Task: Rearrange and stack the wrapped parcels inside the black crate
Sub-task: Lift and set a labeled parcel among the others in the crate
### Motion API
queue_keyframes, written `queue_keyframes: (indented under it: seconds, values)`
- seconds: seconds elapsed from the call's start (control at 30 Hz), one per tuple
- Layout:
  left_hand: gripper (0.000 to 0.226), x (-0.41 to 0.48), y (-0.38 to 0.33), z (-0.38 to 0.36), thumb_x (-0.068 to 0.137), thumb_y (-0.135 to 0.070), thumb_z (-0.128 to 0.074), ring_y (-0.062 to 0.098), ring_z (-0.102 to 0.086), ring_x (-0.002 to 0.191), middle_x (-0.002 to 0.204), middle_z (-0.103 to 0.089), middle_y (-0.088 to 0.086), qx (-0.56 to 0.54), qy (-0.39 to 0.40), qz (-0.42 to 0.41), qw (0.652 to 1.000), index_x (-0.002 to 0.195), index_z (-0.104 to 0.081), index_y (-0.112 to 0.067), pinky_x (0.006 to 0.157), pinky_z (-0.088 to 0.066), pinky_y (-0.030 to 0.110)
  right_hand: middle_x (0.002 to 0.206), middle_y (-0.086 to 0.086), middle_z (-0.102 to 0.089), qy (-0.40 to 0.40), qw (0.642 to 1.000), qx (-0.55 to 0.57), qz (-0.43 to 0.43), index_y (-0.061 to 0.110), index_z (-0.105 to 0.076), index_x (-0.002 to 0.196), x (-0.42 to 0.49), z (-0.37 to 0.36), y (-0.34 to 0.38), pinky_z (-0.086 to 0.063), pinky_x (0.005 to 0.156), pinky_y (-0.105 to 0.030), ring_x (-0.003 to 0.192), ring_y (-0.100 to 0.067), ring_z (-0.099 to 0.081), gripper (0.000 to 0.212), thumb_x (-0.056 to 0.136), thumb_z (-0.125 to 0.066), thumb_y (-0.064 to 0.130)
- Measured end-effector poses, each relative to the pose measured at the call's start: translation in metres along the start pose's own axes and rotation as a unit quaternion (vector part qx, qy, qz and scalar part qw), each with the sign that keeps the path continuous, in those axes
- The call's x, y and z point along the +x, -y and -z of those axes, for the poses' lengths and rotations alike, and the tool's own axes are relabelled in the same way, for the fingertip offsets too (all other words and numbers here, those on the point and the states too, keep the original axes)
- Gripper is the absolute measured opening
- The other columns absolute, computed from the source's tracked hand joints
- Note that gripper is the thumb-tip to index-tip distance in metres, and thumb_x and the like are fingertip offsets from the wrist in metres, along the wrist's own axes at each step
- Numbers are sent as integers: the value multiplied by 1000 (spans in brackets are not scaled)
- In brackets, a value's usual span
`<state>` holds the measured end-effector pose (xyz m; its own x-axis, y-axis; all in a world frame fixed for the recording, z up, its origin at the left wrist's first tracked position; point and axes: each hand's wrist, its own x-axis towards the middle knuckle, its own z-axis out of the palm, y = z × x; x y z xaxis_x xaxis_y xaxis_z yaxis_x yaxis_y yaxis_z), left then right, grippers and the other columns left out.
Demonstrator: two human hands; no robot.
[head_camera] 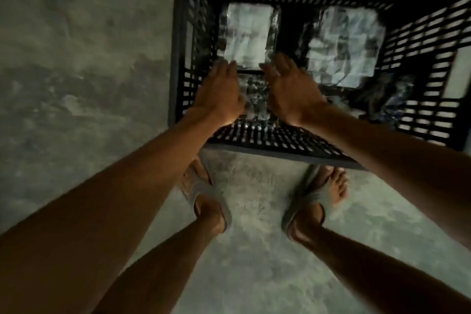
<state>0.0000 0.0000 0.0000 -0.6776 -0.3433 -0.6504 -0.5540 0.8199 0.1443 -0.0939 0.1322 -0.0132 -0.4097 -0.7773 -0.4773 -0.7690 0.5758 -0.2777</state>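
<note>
Looking straight down here, pretty dim and a bit blurry. On the left it's just mottled grey concrete floor (76, 58). Then comes the black slotted plastic crate (267, 140), standing on that floor right in front of the person's feet in grey slide sandals (209, 201).

Inside the crate, on the left half, sits a rectangular parcel wrapped in shiny clear plastic (247, 35), lying flat against the left wall. The left hand (219, 92) reaches down over the near rim, back of the hand up, fingers fairly straight and together, tips right at the near-left corner of that parcel. Can't tell if it's actually touching or gripping anything. The right hand (290, 92) is just beside it, spread flat with the palm turned inward, fingertips at the parcel's near-right corner, nothing in its grasp as far as I can see. Between the two hands there's some crumpled clear wrap (254, 94), too blurry to make out.

Further right is a second plastic-wrapped parcel, more crinkled (346, 46), sitting apart from the first with a dark gap between them. A dark bunched-up something (382, 99) lies in the near-right corner, can't tell what.
</note>
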Motion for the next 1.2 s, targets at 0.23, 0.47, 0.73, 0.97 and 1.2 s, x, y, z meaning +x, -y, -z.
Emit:
queue_keyframes:
  seconds: [0.23,0.47,0.73,0.97,1.2]
  values:
    - [88,84,15,-12,95,-30,-53,36,2,156,167,1,23,240,-26,-28,970,158,-1,2,127,-8,43,163,-23,14,-32,983,-168,59,1,8,155,77,-48,-43,-23,118,-52,151,-41,9,90,90,-54,2]
    - [91,112,12,-30,98,-45,-43,49,-2,152,163,0,32,447,6,-33,894,155,2,10,123,-16,54,160,-30,19,-2,977,-201,71,-5,16,151,114,-56,-42,-20,116,-60,146,-54,9,83,95,-43,13]
    - [82,131,4,-54,104,-47,-19,49,0,151,163,15,28,461,-1,56,886,152,19,7,122,-13,55,160,-28,22,0,986,-164,-4,-9,15,150,125,-70,-27,-19,114,-66,144,-54,18,70,100,-34,5]
    - [99,115,10,-27,96,-41,-52,46,1,153,164,12,27,300,-16,31,953,155,13,5,125,-13,47,163,-25,12,14,989,-113,95,-2,4,155,107,-43,-50,-29,116,-55,147,-50,12,93,92,-58,27]
    - [61,101,7,33,77,-34,-77,28,-61,119,129,-63,9,17,-91,-74,993,130,-57,-11,98,-53,36,125,-12,-64,-151,970,74,178,8,-52,133,74,1,-80,-48,94,-35,111,-24,-62,40,97,-55,24]
